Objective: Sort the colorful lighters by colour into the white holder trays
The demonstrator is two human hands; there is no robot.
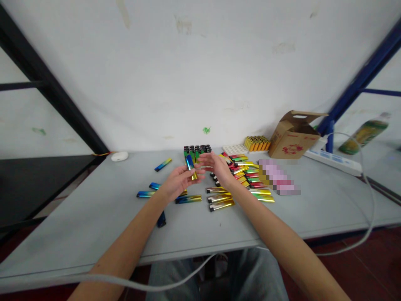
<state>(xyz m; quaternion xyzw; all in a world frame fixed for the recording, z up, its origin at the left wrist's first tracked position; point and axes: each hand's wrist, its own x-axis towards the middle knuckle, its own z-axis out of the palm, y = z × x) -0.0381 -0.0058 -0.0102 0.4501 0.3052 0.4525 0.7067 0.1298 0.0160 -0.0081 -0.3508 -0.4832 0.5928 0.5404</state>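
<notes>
A slim, shiny lighter-shaped case (189,163), blue fading to gold, is pinched upright in my left hand (180,182). My right hand (217,167) is just to the right, its fingers stretched out and apart toward the case; I see nothing held in it. Behind both hands stands a block of upright green cases with black tops (197,149). Several blue-and-gold cases (188,199) lie around and below my left hand, partly covered by it. Beside and under my right hand lie many silver-and-gold cases (221,197) and red or green ones, some hidden by the forearm.
Along the wall are a white tray with holes (234,149), a tray of orange cylinders (257,143) and an open cardboard box (293,136). A power strip (333,161), white cable (372,200), bottle (363,133) and blurred pink item (278,175) are right; a white earbud-like case (119,156) is left.
</notes>
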